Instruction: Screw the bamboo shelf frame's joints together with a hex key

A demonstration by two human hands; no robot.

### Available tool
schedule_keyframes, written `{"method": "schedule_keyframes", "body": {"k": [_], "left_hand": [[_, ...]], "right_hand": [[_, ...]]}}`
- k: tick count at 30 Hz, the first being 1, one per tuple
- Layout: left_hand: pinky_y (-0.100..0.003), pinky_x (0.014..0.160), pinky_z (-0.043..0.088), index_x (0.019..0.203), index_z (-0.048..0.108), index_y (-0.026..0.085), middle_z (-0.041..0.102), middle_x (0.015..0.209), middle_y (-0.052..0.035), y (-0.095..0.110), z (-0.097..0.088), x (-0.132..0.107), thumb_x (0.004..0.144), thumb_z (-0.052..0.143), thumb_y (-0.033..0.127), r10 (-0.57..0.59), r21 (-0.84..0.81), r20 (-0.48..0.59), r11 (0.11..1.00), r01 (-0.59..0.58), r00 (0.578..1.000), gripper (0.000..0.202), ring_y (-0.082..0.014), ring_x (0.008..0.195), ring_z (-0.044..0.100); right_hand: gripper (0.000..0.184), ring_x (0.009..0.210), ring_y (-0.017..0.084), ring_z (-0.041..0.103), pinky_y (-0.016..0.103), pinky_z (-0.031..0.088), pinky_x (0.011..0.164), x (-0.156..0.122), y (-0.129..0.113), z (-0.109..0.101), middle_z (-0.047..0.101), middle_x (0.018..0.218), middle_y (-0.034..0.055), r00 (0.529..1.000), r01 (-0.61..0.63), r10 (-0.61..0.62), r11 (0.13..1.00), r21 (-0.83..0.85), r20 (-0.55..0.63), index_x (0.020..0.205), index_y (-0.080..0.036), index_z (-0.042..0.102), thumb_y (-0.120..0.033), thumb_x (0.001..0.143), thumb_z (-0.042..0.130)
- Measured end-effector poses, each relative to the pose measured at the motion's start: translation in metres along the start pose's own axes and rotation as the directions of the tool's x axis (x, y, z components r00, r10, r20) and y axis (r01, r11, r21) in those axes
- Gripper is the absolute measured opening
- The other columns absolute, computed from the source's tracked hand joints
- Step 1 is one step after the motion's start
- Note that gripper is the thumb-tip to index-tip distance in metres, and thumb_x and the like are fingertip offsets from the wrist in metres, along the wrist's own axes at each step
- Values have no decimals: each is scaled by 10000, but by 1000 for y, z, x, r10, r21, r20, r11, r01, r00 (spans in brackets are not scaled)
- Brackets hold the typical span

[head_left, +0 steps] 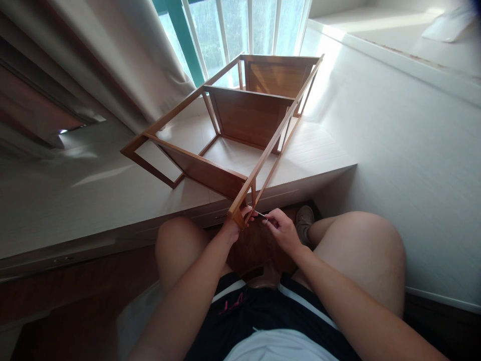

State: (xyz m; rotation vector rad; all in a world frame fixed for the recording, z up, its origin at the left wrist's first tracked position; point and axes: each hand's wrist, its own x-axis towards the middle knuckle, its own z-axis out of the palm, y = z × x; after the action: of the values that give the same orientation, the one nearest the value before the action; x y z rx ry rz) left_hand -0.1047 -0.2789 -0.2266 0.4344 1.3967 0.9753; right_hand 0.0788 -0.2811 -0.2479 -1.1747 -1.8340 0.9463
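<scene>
A brown wooden shelf frame [270, 143] with several panels lies on its side on the pale ledge, its near corner jutting over the front edge. My left hand [232, 228] is closed around that near corner, with its fingers partly hidden behind the wood. My right hand [281, 228] pinches a thin metal hex key [260, 214] between thumb and fingers. The key's far tip reaches the lower rail of the frame, beside my left fingertips. Whether the tip sits in a screw is too small to tell.
The pale ledge [180, 203] has drawer fronts below it, between my knees. A pale panel wall [406, 165] rises on the right. Beige curtains [124, 55] hang at the left, beside a barred window [240, 30]. A plastic bag [449, 25] lies at the upper right.
</scene>
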Motion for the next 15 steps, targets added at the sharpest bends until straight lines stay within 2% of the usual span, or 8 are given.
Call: {"method": "schedule_keyframes", "body": {"k": [9, 15], "left_hand": [[-216, 525, 414, 870, 724, 179, 759, 869, -78, 0, 0, 0, 757, 751, 403, 14, 9, -7, 1000, -14, 1000, 252, -169, 733, 672], [-220, 527, 415, 862, 724, 179, 758, 867, -80, -1, -1, 1, 751, 749, 415, 19, 20, -4, 1000, -19, 1000, 262, -177, 744, 672]], "right_hand": [[164, 686, 174, 522, 305, 421, 666, 1, -7, -4, 577, 813, 31, 1000, -3, 3, 999, 41, -2, 848, -221, 662, -343, 930, 589], [258, 673, 172, 515, 297, 412, 638, 4, -6, -2, 583, 740, 19, 988, -146, 152, 974, 172, -22, 764, -207, 632, -426, 899, 620]]}}
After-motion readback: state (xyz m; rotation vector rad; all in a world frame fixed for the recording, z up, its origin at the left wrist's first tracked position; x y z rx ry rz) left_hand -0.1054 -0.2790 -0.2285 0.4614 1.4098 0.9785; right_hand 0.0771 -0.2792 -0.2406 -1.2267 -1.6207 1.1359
